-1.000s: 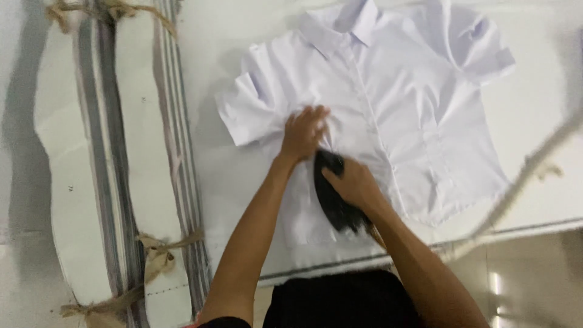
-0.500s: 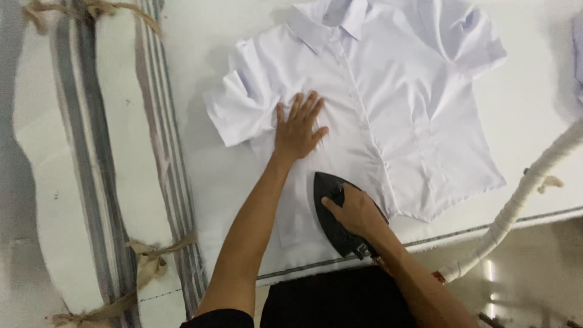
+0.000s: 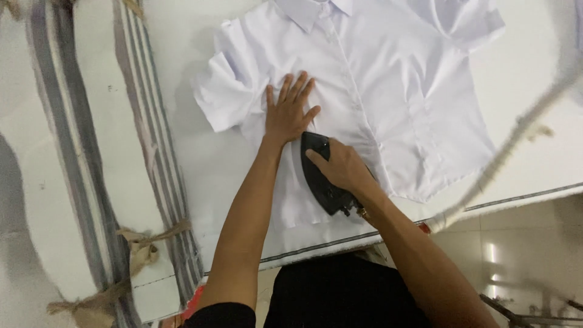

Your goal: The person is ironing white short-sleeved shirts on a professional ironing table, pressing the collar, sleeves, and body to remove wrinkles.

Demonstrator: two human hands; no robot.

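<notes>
A white short-sleeved shirt [image 3: 388,85] lies spread flat on a white padded ironing table [image 3: 534,67], collar at the far side. My left hand [image 3: 290,109] presses flat on the shirt's front panel near the left sleeve, fingers spread. My right hand [image 3: 341,167] grips the handle of a black iron [image 3: 322,182], which rests on the shirt's lower part just behind my left hand.
A white cloth-wrapped cord [image 3: 516,133] runs from the iron up to the right. At the left lie white padded boards with grey stripes [image 3: 85,158], tied with tan cloth strips [image 3: 139,243]. Tiled floor [image 3: 522,249] shows beyond the table's near edge.
The iron slid toward the table's near edge, then forward up the shirt to just behind my left hand. My left hand stayed pressed on the shirt. The view shifted closer.
</notes>
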